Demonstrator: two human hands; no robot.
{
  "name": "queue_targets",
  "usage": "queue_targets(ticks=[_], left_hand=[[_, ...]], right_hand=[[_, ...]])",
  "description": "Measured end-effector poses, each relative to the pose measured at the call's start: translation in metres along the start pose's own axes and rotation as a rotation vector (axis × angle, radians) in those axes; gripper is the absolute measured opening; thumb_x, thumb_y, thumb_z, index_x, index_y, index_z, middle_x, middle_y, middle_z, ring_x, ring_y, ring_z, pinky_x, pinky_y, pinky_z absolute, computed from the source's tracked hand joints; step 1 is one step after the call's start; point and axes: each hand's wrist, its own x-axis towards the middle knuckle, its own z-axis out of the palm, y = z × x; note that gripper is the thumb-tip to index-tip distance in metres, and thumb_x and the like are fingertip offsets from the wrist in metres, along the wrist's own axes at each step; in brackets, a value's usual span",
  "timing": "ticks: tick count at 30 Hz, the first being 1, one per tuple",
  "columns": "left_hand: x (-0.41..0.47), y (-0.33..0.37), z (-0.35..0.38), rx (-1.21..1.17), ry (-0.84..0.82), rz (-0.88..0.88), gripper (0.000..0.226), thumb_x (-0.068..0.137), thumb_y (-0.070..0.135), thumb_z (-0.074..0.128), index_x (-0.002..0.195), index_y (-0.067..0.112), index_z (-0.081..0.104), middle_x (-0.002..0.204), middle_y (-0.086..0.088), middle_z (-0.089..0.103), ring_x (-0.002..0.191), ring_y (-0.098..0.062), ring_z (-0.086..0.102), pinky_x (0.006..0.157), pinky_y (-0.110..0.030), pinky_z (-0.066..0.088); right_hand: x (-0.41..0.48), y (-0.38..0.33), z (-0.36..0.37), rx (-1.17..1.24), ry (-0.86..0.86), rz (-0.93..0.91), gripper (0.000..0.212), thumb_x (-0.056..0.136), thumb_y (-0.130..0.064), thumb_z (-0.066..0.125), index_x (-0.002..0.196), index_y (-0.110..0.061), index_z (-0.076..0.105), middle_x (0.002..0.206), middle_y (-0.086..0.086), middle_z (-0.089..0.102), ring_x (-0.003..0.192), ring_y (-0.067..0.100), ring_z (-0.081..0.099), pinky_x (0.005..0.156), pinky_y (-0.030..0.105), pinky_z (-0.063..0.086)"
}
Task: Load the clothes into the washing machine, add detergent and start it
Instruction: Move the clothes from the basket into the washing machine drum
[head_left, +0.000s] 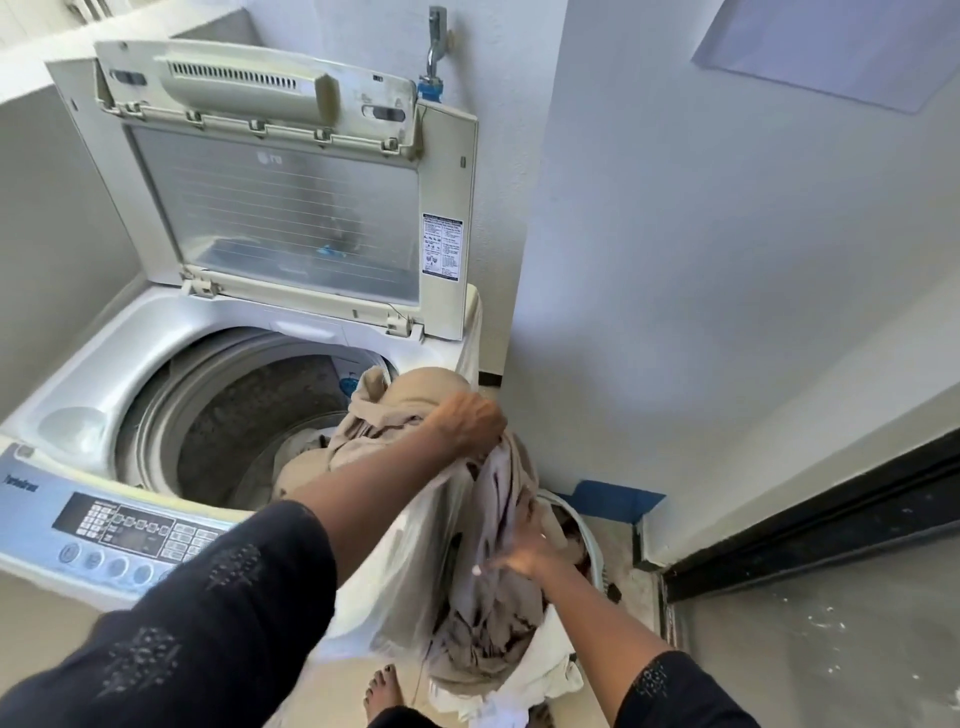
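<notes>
— Beige clothes, where do we have them?
— Bunched in our left hand, fingers curled round the cloth, right of centre. They drape over the rim of the open washing machine and hang down to the basket at lower right.
— And our right hand?
— Low against the hanging cloth, blurred; we cannot tell whether it grips.
— The lid?
— Upright, upper left.
</notes>
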Motion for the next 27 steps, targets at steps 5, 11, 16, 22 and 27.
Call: queue_targets(ticks=[5, 11, 16, 22, 27], left_hand=[[-0.016, -0.059, -0.047, -0.064, 0.19, -0.044, 0.027, 0.085, 0.025, 0.046, 0.096, 0.004, 0.058, 0.098, -0.018, 0.067, 0.088, -0.037, 0.065, 0.067, -0.034, 0.045], [-0.065, -0.118, -0.058, -0.184, 0.431, -0.182, 0.08, 0.062, 0.049, 0.009, 0.111, 0.01, 0.059, 0.103, -0.016, 0.067, 0.095, -0.034, 0.062, 0.077, -0.038, 0.044], [-0.111, -0.165, -0.054, -0.352, 0.644, -0.47, 0.069, 0.067, 0.044, 0.02, 0.101, 0.002, 0.063, 0.096, -0.028, 0.066, 0.089, -0.041, 0.062, 0.075, -0.042, 0.043], [-0.154, -0.205, -0.023, -0.491, 0.727, -0.747, 0.05, 0.076, 0.035, 0.032, 0.091, -0.002, 0.061, 0.094, -0.033, 0.065, 0.087, -0.045, 0.061, 0.074, -0.044, 0.043], [-0.18, -0.224, 0.018, -0.628, 0.574, -1.004, 0.054, 0.075, 0.037, 0.035, 0.095, -0.003, 0.064, 0.102, -0.033, 0.064, 0.095, -0.046, 0.059, 0.075, -0.044, 0.046]], right_hand=[[0.002, -0.048, -0.01, 0.178, 0.505, 0.101, 0.139, 0.064, -0.045, 0.082, 0.145, -0.015, -0.027, 0.158, 0.013, -0.016, 0.147, 0.034, -0.002, 0.115, 0.054, 0.015], [0.017, -0.095, -0.038, 0.328, 0.516, -0.141, 0.042, 0.092, -0.02, 0.055, 0.131, -0.009, 0.045, 0.129, 0.02, 0.056, 0.122, 0.037, 0.051, 0.098, 0.04, 0.043], [-0.002, -0.152, -0.081, 0.306, 0.832, -0.339, 0.015, 0.088, -0.013, 0.058, 0.097, -0.001, 0.062, 0.094, 0.026, 0.068, 0.09, 0.04, 0.064, 0.07, 0.039, 0.046], [-0.051, -0.246, -0.128, 0.131, 1.031, -0.51, 0.021, 0.076, -0.014, 0.061, 0.097, -0.016, 0.063, 0.089, 0.021, 0.07, 0.087, 0.041, 0.063, 0.064, 0.037, 0.045], [-0.068, -0.334, -0.106, 0.001, 1.042, -0.651, 0.035, 0.076, -0.007, 0.053, 0.11, -0.015, 0.049, 0.074, 0.01, 0.067, 0.068, 0.033, 0.064, 0.055, 0.026, 0.035]])
